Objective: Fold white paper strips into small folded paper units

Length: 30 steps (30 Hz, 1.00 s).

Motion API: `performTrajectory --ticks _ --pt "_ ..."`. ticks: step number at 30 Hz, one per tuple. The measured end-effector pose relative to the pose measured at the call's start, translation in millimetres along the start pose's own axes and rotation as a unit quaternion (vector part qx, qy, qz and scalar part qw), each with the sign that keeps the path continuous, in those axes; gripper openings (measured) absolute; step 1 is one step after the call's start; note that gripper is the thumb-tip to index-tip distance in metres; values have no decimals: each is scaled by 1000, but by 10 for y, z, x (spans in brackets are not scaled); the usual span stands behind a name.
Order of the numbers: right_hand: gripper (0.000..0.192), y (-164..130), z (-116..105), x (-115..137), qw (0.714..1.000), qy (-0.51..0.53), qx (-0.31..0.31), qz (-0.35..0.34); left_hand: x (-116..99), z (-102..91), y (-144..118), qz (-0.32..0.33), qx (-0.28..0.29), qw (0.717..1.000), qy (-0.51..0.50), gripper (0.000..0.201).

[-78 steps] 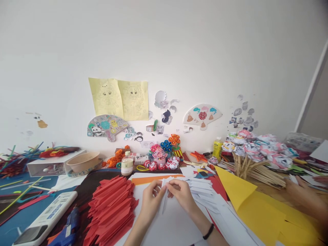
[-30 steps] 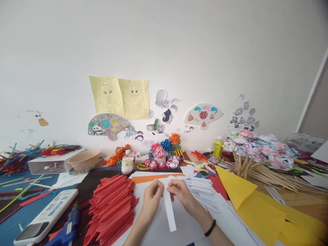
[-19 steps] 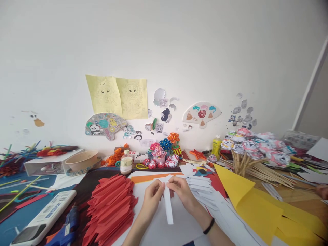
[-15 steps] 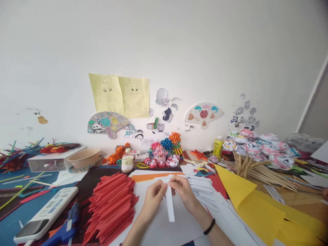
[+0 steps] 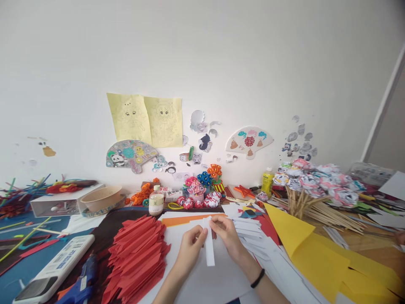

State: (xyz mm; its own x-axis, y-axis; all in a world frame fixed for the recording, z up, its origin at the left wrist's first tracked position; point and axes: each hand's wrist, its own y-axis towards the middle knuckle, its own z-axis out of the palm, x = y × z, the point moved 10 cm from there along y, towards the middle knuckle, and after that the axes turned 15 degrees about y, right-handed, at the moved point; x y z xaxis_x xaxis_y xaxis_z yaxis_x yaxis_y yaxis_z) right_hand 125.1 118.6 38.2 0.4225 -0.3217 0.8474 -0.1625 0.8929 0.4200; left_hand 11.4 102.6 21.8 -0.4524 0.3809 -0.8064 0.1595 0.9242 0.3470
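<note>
I'm holding a white strip (image 5: 209,247) upright-ish over the white sheet (image 5: 202,278), right in front of me at the middle of the table. My left hand (image 5: 190,247) is pinching the strip's left edge near the top, thumb and forefinger closed on it. My right hand (image 5: 226,234) is pinching the other edge a little higher, fingers curled in, the black band (image 5: 257,278) showing on that wrist. The strip's lower end is hanging free, just above the sheet.

I'm judging this as the folding step: the strip is looking narrow and doubled lengthwise, and I'm working the top end between both thumbs. Whether the crease is already set, I can't tell from here.

The red folded pieces (image 5: 137,257) are lying stacked just to my left, the white strips (image 5: 249,232) fanned out just to my right, touching the yellow paper (image 5: 316,253). Farther left, the glue gun (image 5: 80,287) is lying beside a remote (image 5: 52,270).

Next move, as I'm reading it, is calling for a firm, even pinch: edges lined up, thumbs pressing together so the paper isn't skewing or tearing.
</note>
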Motion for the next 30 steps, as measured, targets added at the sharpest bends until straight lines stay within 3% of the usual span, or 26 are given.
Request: performTrajectory --ticks 12,16,25,30 --pt "32 60 -161 -107 999 -32 -27 -9 41 62 6 -18 24 999 32 40" --pt "37 75 -193 -140 998 -43 -35 -7 61 21 2 -19 0 998 65 40" --pt "38 69 -53 -242 997 -38 35 51 114 -29 4 -26 -21 996 77 40" --pt "39 96 -169 -246 998 -60 5 34 138 107 -1 -34 25 998 44 43"
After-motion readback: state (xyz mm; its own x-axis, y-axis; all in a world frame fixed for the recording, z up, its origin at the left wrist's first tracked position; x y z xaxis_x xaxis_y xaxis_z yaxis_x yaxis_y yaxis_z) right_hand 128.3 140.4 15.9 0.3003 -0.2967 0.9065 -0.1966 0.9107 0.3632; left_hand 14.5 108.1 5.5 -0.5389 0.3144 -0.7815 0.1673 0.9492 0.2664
